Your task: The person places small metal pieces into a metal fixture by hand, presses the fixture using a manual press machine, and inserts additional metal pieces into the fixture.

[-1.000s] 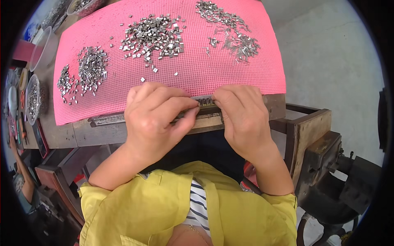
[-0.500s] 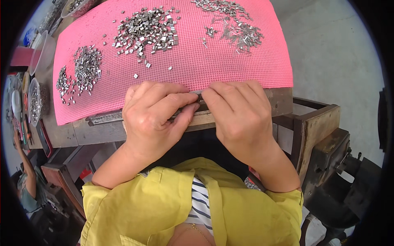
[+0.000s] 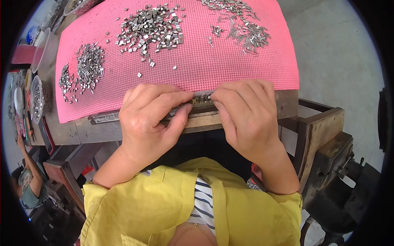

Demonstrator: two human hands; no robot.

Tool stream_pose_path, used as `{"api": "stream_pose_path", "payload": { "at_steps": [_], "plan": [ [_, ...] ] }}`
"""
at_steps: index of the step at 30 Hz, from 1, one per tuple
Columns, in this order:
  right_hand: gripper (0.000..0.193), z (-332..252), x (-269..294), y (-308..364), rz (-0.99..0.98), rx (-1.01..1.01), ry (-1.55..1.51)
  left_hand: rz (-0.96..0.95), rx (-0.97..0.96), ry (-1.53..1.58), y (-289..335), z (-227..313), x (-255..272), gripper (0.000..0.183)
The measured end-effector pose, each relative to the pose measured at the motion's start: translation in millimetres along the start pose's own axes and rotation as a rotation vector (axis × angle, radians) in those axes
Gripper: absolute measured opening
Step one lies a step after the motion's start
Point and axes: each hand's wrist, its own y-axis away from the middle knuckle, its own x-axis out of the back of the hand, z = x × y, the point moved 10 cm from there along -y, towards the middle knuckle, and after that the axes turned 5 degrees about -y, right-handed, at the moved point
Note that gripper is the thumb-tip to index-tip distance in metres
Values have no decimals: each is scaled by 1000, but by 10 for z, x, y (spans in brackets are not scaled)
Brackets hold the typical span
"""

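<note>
At the bench's front edge lies a long narrow metal rail, partly under my hands. A short row of small metal pieces shows in the gap between my hands. My left hand is closed at the row's left end, thumb just below the bent index finger. My right hand is closed at the other end, its fingertips on the pieces. What either hand pinches is too small and covered to name. Beyond them, a pink textured mat bears a pile of square metal pieces.
Smaller metal parts are heaped at the mat's left, thin pins at its right. Plastic tubs and a phone lie left on the wooden bench. A black machine stands right. Another person sits far left.
My hands have drawn a little apart, the right one shifting right, so the row of small metal pieces between them now shows. The whole view has shifted slightly.
</note>
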Motion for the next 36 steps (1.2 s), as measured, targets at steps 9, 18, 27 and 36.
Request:
{"api": "stream_pose_path", "payload": {
  "at_steps": [9,18,27,36],
  "plan": [
    [9,-215,-215,-93,1,111,343,14,-11,-16,-16,6,-33,27],
    [7,-137,-216,-61,37,20,326,25,-2,-89,-60,31,-107,37],
    [14,-128,-248,-70,-8,-12,323,-37,21,-27,-79,8,-11,36],
    [17,-109,-93,-64,-1,-28,135,93,186,-40,-59,-672,490,22]
  ]
}}
